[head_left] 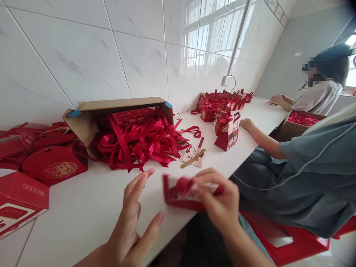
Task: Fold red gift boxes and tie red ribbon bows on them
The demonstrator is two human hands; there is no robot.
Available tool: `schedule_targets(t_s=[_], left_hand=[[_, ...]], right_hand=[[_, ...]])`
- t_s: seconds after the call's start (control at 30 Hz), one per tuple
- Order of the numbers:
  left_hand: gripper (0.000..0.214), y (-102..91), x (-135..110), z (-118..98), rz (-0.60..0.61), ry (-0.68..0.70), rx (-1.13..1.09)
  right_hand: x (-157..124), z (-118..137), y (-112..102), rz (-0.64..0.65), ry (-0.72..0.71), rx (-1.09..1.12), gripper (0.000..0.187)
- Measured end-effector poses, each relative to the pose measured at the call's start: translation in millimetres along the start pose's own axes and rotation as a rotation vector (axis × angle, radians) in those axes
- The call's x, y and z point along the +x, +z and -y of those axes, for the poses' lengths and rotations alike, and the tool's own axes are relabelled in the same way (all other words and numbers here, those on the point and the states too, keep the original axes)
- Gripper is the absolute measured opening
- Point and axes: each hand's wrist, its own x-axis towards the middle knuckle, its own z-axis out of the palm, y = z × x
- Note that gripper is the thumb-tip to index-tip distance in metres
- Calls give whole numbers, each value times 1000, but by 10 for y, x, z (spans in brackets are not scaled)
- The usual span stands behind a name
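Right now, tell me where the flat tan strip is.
In the head view, right of centre, the flat tan strip lies across a printed card, beyond the right hand and right of the red ribbons.

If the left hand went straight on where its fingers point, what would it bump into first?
Probably the red ribbons spilling from the cardboard box; the left hand points that way, though its height above the table is unclear.

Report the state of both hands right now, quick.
Left hand: open, holding nothing, thumb spread from the fingers.
Right hand: closed on a small red box, which is blurred.
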Motion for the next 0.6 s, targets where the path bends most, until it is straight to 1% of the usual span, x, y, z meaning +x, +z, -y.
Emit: schedule_targets(t_s=[0.07, 0.13, 0.17, 0.2, 0.23, 0.27, 0.33, 0.4, 0.43, 0.5, 0.6], left_hand=[[69, 97, -29, 146, 60, -51, 22], [65, 179, -77, 280, 153, -74, 45], [65, 211, -105, 335, 200, -62, 55], [66, 234, -130, 380, 242, -39, 64], [67, 250, -152, 414, 270, -16, 72], [67, 258, -169, 438, 285, 1, 78], [67, 261, -187, 460, 291, 10, 92], [67, 260, -191, 459, 295, 1, 103], [66, 261, -190, 457, 298, -11, 108], [65, 268, -186, 457, 313, -28, 117], [66, 275, -177, 474, 350, -19, 124]], right_hand=[[179, -212, -261, -231, 152, -108, 15], [366, -451, -551, -433, 240, -213, 30], [443, -561, -682, -488, 249, -312, 37], [497, -655, -793, -498, 244, -382, 42], [526, -730, -881, -461, 241, -445, 48], [528, -787, -946, -390, 242, -536, 55], [473, -855, -1026, -183, 295, -721, 66], [407, -901, -1077, -8, 373, -851, 63], [397, -931, -1102, 31, 403, -865, 58], [458, -1031, -1157, 29, 425, -860, 51], [716, -1306, -1215, -91, 427, -885, 55]])
